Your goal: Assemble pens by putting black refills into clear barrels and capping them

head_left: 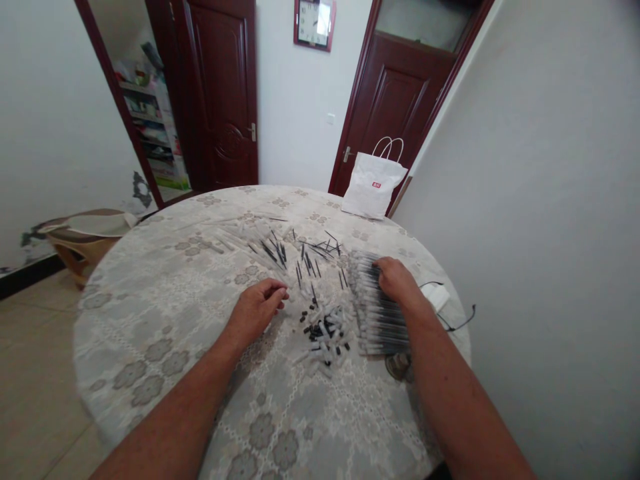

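Note:
My right hand reaches over a neat row of clear pens, its fingers closed at the far end of the row on a pen there. Most of that pen is hidden by the hand. My left hand hovers left of a heap of pen caps and small black plugs, thumb and fingertips pressed together; whatever they hold, if anything, is too small to make out. Beyond it lie loose black refills and clear pen barrels, scattered over the patterned tablecloth.
A white paper bag stands at the table's far right edge. Right of the pens lie a white item and a thin dark cord. A small round brownish object sits by the row's near end. A wooden stool stands left.

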`<state>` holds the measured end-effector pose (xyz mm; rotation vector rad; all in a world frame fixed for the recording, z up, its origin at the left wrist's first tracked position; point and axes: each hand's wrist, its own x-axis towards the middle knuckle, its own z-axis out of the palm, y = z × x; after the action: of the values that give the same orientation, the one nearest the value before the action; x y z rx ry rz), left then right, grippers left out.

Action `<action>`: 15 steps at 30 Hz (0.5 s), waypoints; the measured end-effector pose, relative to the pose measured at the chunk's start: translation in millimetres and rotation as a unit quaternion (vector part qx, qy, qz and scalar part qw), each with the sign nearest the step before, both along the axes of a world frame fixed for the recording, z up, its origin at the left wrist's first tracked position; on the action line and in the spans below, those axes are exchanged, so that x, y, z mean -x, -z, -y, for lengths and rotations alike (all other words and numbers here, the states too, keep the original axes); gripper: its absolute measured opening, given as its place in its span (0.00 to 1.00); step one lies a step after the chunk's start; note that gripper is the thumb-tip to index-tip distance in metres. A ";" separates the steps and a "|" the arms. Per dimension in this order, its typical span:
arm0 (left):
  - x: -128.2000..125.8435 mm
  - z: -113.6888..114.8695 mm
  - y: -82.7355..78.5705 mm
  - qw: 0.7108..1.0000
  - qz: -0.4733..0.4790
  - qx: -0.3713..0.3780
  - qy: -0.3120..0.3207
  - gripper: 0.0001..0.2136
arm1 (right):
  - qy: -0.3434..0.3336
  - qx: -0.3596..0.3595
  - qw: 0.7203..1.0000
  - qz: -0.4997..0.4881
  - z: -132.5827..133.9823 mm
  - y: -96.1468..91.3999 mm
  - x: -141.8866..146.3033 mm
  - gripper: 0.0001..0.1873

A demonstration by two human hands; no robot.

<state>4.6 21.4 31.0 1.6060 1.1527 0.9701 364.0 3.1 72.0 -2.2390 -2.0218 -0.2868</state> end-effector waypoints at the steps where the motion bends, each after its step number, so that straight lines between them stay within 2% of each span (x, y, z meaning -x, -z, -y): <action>1: 0.3 -0.4 0.7 1.000 -0.002 -0.001 -0.001 0.16 | 0.001 0.006 1.000 0.001 -0.4 -1.1 0.1 0.24; 5: 2.4 -2.1 3.5 1.000 -0.009 -0.014 -0.014 0.15 | -0.001 0.015 1.000 0.005 4.3 -8.1 3.4 0.24; 8: 4.9 -4.0 5.7 0.997 -0.057 -0.045 -0.037 0.13 | -0.022 -0.004 1.000 0.005 15.0 -17.8 17.8 0.21; 12: 9.6 -8.1 11.8 0.979 -0.149 -0.117 -0.074 0.12 | -0.066 -0.007 0.998 -0.025 31.5 -33.0 62.0 0.19; 15: 13.8 -11.2 16.9 0.964 -0.194 -0.151 -0.097 0.12 | -0.109 0.032 0.993 -0.034 38.0 -35.8 104.4 0.17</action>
<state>-9.3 32.6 14.1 2.0208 1.5055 1.0202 259.6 -34.8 107.7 -2.0067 -2.2435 -0.1238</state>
